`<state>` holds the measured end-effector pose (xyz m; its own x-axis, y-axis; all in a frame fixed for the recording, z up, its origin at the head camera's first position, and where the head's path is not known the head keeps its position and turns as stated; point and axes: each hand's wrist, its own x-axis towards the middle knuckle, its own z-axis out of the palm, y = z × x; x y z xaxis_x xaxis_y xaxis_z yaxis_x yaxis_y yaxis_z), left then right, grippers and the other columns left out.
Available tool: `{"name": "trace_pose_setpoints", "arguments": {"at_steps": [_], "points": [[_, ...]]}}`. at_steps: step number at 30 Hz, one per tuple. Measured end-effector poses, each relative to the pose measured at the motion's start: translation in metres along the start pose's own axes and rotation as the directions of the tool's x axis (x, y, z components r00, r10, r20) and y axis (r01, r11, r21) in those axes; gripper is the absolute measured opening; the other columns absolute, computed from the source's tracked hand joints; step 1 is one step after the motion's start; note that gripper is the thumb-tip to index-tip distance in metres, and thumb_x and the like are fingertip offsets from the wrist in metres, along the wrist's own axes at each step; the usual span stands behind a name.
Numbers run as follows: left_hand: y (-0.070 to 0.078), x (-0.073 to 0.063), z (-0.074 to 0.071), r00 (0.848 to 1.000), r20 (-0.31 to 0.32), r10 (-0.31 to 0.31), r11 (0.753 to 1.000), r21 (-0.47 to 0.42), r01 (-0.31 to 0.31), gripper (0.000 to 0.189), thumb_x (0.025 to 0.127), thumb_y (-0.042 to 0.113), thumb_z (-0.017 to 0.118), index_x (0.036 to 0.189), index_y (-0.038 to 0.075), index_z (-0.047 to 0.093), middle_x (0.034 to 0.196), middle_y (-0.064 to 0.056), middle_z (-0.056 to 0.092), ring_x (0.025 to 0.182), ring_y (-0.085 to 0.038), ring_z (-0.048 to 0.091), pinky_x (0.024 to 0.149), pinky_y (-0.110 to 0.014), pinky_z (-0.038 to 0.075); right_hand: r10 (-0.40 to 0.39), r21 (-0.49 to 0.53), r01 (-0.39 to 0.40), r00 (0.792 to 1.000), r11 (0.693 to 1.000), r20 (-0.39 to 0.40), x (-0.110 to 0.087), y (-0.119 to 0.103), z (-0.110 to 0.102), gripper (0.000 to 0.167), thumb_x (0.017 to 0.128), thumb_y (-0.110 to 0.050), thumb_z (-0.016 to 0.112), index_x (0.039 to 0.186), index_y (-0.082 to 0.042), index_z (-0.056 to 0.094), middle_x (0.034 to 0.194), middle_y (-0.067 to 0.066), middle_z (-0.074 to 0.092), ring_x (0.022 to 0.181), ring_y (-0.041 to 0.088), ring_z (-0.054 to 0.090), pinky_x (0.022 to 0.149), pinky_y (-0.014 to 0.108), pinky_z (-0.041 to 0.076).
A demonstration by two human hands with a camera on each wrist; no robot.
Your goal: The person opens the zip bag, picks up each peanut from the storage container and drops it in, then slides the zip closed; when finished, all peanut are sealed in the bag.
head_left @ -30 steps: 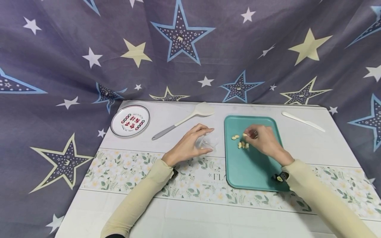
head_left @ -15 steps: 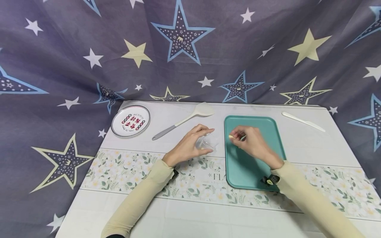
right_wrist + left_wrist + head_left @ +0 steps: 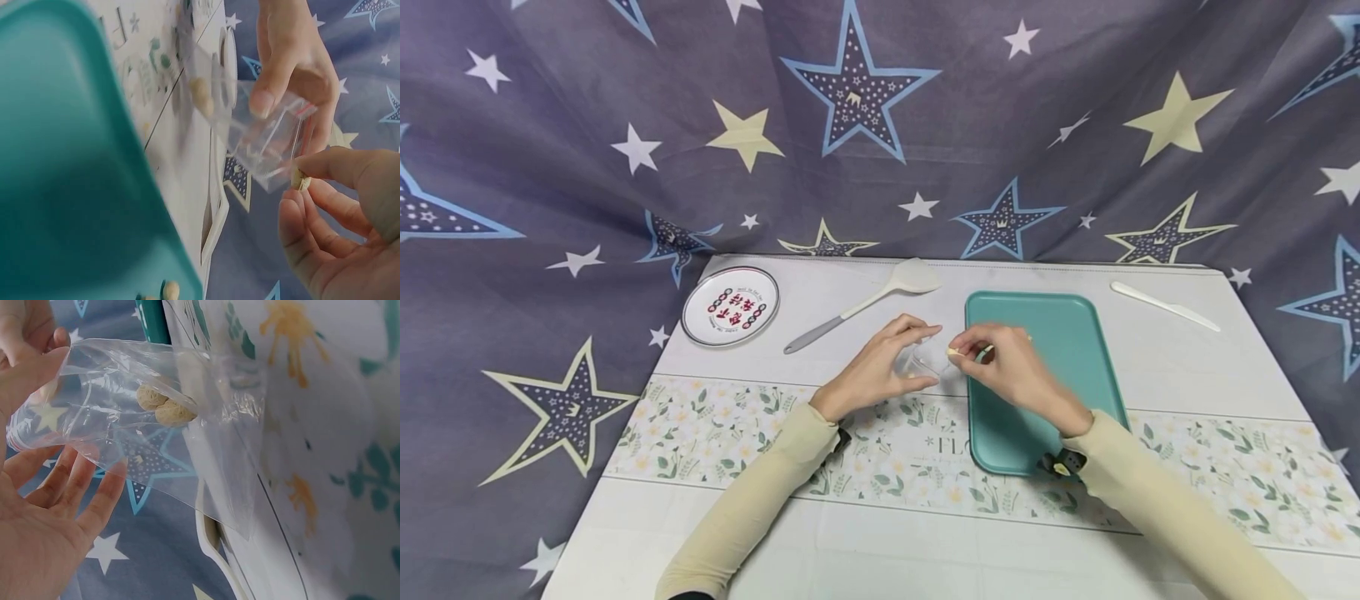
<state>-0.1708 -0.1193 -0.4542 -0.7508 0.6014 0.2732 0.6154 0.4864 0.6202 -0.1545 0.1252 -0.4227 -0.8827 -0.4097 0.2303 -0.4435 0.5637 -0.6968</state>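
My left hand [image 3: 876, 367] holds a clear zip bag [image 3: 215, 447] between thumb and fingers, with its mouth spread toward the right. Inside the bag, an unshelled peanut [image 3: 176, 412] shows through the film in the left wrist view. My right hand [image 3: 1011, 371] is over the left edge of the teal tray [image 3: 1015, 446] and pinches another peanut [image 3: 300, 178] between thumb and fingertips, right at the bag's mouth. Loose peanuts [image 3: 170, 290] lie on the tray, partly cut off in the right wrist view and mostly hidden behind the right hand in the head view.
A white plate [image 3: 730, 307] with red print lies at the back left. Beside it is a spatula [image 3: 872, 302] with a grey handle end. A white knife [image 3: 1165, 306] lies right of the tray. A star-patterned cloth [image 3: 880, 125] hangs behind the table.
My right hand has lifted a peanut off the tray and moved left with it to the bag's mouth. The left hand and the bag have stayed in place.
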Motion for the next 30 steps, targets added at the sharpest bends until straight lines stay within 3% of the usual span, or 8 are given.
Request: {"name": "trace_pose_setpoints", "arguments": {"at_steps": [6,13,30], "points": [[0.001,0.0,0.0,1.0,0.002,-0.005,1.0,0.016,0.005,0.074,0.088,0.033,0.086,0.152,0.014,0.055,0.142,-0.001,0.055,0.129,-0.019,0.059,0.113,-0.037,0.051,-0.041,0.015,0.041,0.999,0.999,0.024,0.004,-0.012,0.009,0.009,0.094,-0.013,0.077,0.102,-0.008,0.08,0.093,0.005,0.076,0.081,0.015,0.071,0.071,0.035,0.064],[0.002,-0.001,-0.002,1.0,0.004,-0.009,1.0,0.03,0.009,0.074,0.088,0.032,0.086,0.152,0.014,0.054,0.143,-0.002,0.055,0.133,-0.019,0.057,0.117,-0.039,0.049,-0.096,-0.017,0.096,0.995,0.995,0.02,0.008,-0.021,0.016,0.01,0.093,-0.013,0.078,0.1,-0.007,0.081,0.092,0.006,0.076,0.081,0.016,0.071,0.068,0.032,0.063],[0.002,-0.001,-0.005,1.0,-0.004,-0.003,1.0,0.02,0.003,0.074,0.087,0.025,0.086,0.153,0.014,0.054,0.143,-0.003,0.055,0.134,-0.02,0.056,0.118,-0.04,0.048,-0.103,-0.002,0.104,0.993,0.995,0.064,0.01,-0.021,0.017,0.012,0.094,-0.015,0.077,0.104,-0.009,0.082,0.091,0.003,0.077,0.081,0.013,0.071,0.07,0.026,0.062]]}}
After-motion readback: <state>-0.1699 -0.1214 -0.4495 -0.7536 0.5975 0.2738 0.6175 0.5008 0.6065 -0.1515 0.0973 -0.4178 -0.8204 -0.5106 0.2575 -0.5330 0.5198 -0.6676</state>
